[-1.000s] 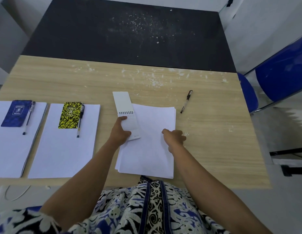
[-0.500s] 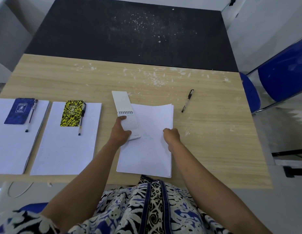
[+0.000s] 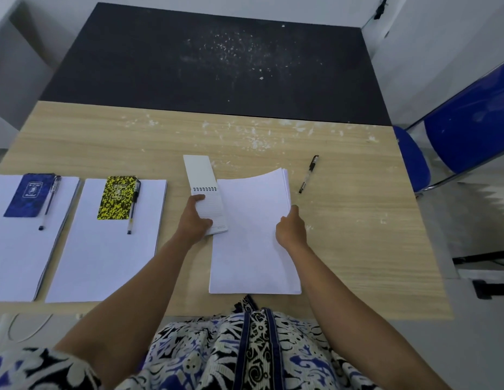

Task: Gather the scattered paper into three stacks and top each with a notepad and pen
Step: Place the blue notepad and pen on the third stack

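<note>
Wooden table (image 3: pixel 357 249), light grain, white flecks scattered along far edge. Beyond far edge, black surface (image 3: pixel 211 66), also speckled white. Blue chair (image 3: pixel 470 114) off right side of table.

Left paper stack (image 3: pixel 17 249) at left edge of view, squared, partly cut off by frame. Middle paper stack (image 3: pixel 104 263) just beside it, narrow gap between. Third paper stack (image 3: pixel 253 249) near table centre, at near edge; far edge lifted and curling, sheets fanned slightly at far right corner.

Blue notepad (image 3: pixel 30 198) lying on far part of left stack; first pen (image 3: pixel 49 202) just beside its right edge, on same stack. Yellow-black notepad (image 3: pixel 118 197) lying on far part of middle stack; second pen (image 3: pixel 133 206) along its right edge.

White spiral notepad (image 3: pixel 205 192), cover flipped back and flat on table, lined page facing up, lying at left far corner of third stack and overlapping its left edge.

Left hand (image 3: pixel 194 220) curled around left edge of white spiral notepad, thumb on lined page, fingers tucked underneath. Right hand (image 3: pixel 291 229) at right edge of third stack, fingers curled, pinching sheet edges; exact finger placement under paper not visible.

Third pen (image 3: pixel 309 174) loose on bare table, right of third stack, apart from it, slanted.
</note>
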`<state>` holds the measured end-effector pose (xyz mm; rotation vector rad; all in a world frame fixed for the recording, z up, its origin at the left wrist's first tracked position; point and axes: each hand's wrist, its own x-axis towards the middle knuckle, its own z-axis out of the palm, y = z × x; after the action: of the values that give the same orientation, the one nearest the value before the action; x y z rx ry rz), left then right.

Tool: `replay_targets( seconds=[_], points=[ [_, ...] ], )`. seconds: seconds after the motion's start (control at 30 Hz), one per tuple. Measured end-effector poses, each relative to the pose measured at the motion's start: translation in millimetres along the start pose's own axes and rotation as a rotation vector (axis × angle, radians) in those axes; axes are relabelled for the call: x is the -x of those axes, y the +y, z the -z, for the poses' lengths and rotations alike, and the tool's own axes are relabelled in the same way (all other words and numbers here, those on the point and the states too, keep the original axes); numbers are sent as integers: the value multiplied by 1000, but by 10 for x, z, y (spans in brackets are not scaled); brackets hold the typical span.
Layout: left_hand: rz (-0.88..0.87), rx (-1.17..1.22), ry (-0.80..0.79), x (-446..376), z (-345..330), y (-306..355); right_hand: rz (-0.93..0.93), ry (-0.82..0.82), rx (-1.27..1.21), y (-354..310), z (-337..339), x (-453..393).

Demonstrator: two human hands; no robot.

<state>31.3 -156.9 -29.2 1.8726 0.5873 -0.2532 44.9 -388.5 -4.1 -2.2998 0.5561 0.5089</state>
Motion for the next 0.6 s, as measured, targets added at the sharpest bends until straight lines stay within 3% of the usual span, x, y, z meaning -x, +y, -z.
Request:
replay_targets(
  seconds=[0.37,0.5,0.6],
  points=[
    [-75,-454,2,-361,-1,200,-7,138,-235,254,419,-166],
    [8,-373,-27,-318,-106,252,3,74,-285,293,423,-207],
    [-29,-374,-55,-306,-92,254,18,19,-265,250,355,-214]
  ],
)
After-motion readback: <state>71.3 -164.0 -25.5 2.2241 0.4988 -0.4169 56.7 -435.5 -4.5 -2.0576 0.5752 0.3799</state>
